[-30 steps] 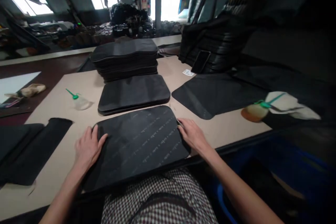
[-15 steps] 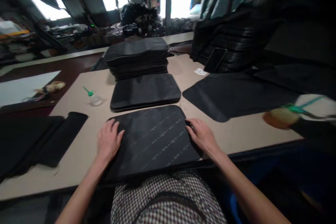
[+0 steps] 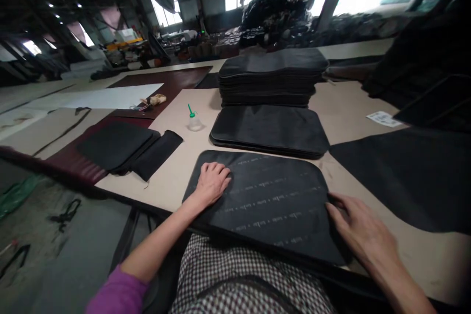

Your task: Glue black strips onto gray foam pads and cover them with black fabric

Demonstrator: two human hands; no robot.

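Observation:
In front of me, at the near table edge, lies a black rounded-corner panel [image 3: 257, 201] with slanting rows of pale printed lettering. Flat on its upper left part rests my left hand [image 3: 213, 182], fingers slightly bent. My right hand [image 3: 362, 223] is at the panel's right edge, its thumb and forefinger apart and touching the border; its other fingers are partly hidden. Just beyond the panel is a low stack of plain black panels [image 3: 270, 130]. A taller stack of similar black pieces [image 3: 270, 78] stands behind that.
A clear squeeze bottle with a green nozzle [image 3: 194, 121] stands to the left, near folded black pieces [image 3: 121, 144]. On the right lie a large black sheet [image 3: 408, 171] and a white printed label [image 3: 383, 118]. The beige tabletop [image 3: 169, 181] ends close to my lap.
My view has swung left, so things appear further right. My left hand has shifted from the panel's left edge onto its top. My right hand stays by the right edge.

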